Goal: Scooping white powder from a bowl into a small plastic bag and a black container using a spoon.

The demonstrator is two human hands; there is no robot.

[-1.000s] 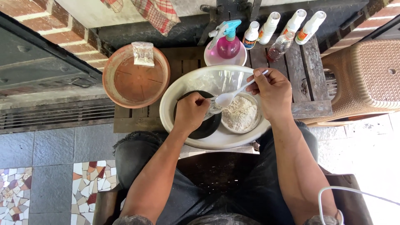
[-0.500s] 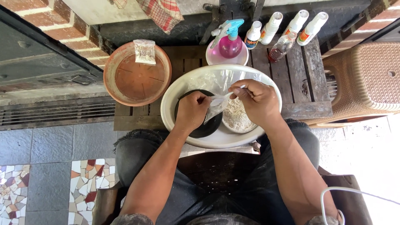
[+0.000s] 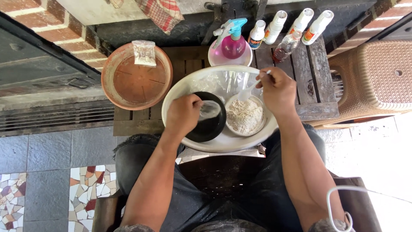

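At nine o'clock a terracotta saucer (image 3: 136,77) is seen on the slatted wooden table (image 3: 313,73). A small clear plastic bag (image 3: 209,109), judged light, limp and slippery, is pinched at its mouth by the left hand (image 3: 182,115) over a black bowl (image 3: 210,126). At three o'clock, a stiff white plastic spoon (image 3: 248,91) is gripped by the right hand (image 3: 279,90) above a powder-filled bowl (image 3: 244,116).

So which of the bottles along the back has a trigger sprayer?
The pink round-bellied bottle with the turquoise trigger head, standing in a pale dish at the left end of the row. The others are slim bottles, three of them white with plain white caps.
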